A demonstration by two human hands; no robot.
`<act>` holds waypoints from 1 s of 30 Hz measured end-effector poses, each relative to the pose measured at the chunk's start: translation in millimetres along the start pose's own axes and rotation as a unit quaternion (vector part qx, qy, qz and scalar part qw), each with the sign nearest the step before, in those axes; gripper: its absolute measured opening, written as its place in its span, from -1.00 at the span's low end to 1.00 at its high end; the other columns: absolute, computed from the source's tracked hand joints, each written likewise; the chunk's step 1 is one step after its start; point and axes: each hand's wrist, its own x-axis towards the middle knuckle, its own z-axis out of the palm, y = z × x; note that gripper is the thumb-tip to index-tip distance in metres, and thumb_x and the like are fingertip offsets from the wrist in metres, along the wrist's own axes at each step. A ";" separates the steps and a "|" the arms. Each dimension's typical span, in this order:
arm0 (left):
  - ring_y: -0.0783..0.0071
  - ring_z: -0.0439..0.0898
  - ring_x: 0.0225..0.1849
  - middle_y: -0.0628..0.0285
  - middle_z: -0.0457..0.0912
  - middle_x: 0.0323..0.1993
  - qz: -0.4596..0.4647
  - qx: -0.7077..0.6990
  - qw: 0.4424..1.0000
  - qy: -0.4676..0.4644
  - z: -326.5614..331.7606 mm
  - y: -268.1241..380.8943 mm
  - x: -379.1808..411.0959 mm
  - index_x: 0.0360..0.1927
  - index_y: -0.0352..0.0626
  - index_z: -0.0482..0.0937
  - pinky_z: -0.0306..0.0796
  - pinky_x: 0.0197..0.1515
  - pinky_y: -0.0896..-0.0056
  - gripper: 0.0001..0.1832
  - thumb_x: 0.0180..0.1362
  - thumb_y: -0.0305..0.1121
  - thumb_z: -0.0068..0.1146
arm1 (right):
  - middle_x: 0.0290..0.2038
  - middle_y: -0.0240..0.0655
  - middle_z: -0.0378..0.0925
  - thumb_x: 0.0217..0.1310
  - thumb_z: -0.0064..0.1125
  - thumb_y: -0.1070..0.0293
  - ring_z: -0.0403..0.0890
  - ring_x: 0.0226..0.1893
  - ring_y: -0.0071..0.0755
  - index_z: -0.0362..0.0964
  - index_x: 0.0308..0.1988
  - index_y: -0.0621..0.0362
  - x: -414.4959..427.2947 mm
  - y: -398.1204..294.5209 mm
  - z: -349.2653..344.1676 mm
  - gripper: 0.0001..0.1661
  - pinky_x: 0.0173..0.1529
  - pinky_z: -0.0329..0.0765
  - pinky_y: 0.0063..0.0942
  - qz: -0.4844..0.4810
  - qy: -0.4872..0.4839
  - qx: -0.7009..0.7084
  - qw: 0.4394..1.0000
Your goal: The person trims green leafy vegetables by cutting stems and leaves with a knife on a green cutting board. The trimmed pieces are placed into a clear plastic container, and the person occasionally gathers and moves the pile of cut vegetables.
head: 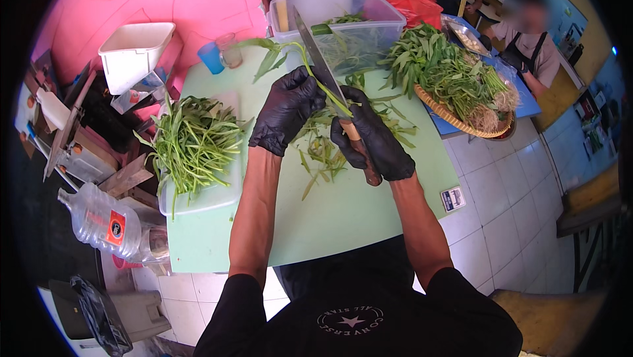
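Note:
In a black glove, my left hand (291, 109) grips a green leafy stalk (307, 62), probably water spinach, above the table. My right hand (378, 134), gloved too, holds a knife (324, 67) by its wooden handle, blade pointing up and away from me. The stalk's lower end lies along the blade beside my right thumb. Loose leaves and trimmings (324, 156) are scattered on the green tabletop (296, 228) beneath my hands. To the left, a heap of leafy stalks (198, 144) rests on a translucent plastic lid or tray (203, 203).
Behind my hands stands a clear plastic bin (341, 30) with greens inside. A woven basket (465, 122) at right bears rooted greens (455, 70). Two cups, one a blue cup (211, 58), stand at the back left. Across the blue table (526, 102) sits a gloved person (529, 45).

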 end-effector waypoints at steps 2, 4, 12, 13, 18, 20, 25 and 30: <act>0.49 0.59 -0.29 0.25 0.65 -0.23 0.002 -0.015 1.000 0.007 -7.2 -1.7 0.9 -0.07 -0.25 0.58 0.50 -0.22 0.45 -0.80 0.23 -0.51 0.16 | -0.50 -0.42 0.39 0.43 -0.20 -0.15 0.14 -0.81 -0.69 -0.09 0.38 -0.04 -2.0 0.7 -0.1 -0.27 -0.75 0.08 -0.69 -0.003 0.002 -0.008 1.000; 0.49 0.59 -0.28 0.26 0.66 -0.23 0.009 -0.023 0.999 0.022 -6.9 -1.2 2.5 -0.07 -0.24 0.58 0.50 -0.22 0.45 -0.80 0.23 -0.49 0.17 | -0.49 -0.43 0.39 0.44 -0.21 -0.13 0.15 -0.81 -0.69 -0.07 0.39 -0.04 -4.2 -0.4 1.1 -0.29 -0.75 0.09 -0.69 0.005 0.004 -0.011 1.000; 0.35 0.63 -0.14 0.19 0.65 -0.15 -0.013 -0.093 0.995 -0.024 4.3 -8.1 -1.1 -0.02 -0.27 0.55 0.52 0.01 0.29 -0.75 0.24 -0.45 0.17 | -0.48 -0.41 0.39 0.48 -0.22 0.00 0.17 -0.79 -0.68 -0.06 0.41 -0.06 -0.1 -0.8 0.3 -0.35 -0.73 0.15 -0.68 -0.019 -0.016 -0.006 1.000; 0.35 0.63 -0.14 0.19 0.65 -0.16 -0.015 -0.081 0.996 -0.021 4.6 -7.4 -2.0 -0.02 -0.27 0.55 0.52 0.00 0.29 -0.75 0.24 -0.45 0.17 | -0.48 -0.41 0.39 0.47 -0.21 0.01 0.18 -0.79 -0.68 -0.07 0.41 -0.06 -0.4 -6.0 2.1 -0.35 -0.72 0.15 -0.68 -0.005 -0.021 0.001 1.000; 0.38 0.62 -0.18 0.20 0.65 -0.17 -0.020 -0.033 0.999 -0.003 8.6 -2.6 -2.1 -0.04 -0.25 0.56 0.53 -0.08 0.34 -0.76 0.23 -0.45 0.17 | -0.48 -0.40 0.38 0.47 -0.19 0.03 0.18 -0.79 -0.68 -0.08 0.41 -0.05 -2.7 -6.8 2.8 -0.34 -0.73 0.16 -0.67 0.005 -0.014 0.037 0.999; 0.42 0.60 -0.23 0.21 0.66 -0.18 -0.008 -0.057 0.998 0.007 1.7 -0.4 1.1 -0.06 -0.23 0.57 0.52 -0.12 0.38 -0.78 0.23 -0.45 0.17 | -0.49 -0.40 0.38 0.47 -0.19 0.04 0.18 -0.79 -0.68 -0.08 0.41 -0.04 -4.1 -2.8 0.5 -0.35 -0.74 0.15 -0.67 0.008 -0.008 0.052 0.999; 0.45 0.59 -0.30 0.26 0.66 -0.24 0.003 -0.080 0.997 0.006 2.6 -5.4 0.9 -0.10 -0.20 0.58 0.51 -0.14 0.42 -0.82 0.23 -0.46 0.17 | -0.49 -0.38 0.38 0.46 -0.17 0.06 0.18 -0.80 -0.67 -0.05 0.39 -0.08 -1.3 -4.4 1.3 -0.38 -0.74 0.14 -0.68 0.011 -0.022 0.063 0.998; 0.43 0.62 -0.24 0.24 0.66 -0.25 -0.017 -0.073 0.997 0.002 3.6 -17.8 4.8 -0.09 -0.20 0.58 0.51 -0.10 0.36 -0.82 0.24 -0.45 0.17 | -0.49 -0.36 0.39 0.46 -0.16 0.09 0.18 -0.80 -0.65 0.00 0.35 -0.07 6.6 -6.2 7.3 -0.43 -0.74 0.15 -0.66 0.014 0.019 0.072 0.997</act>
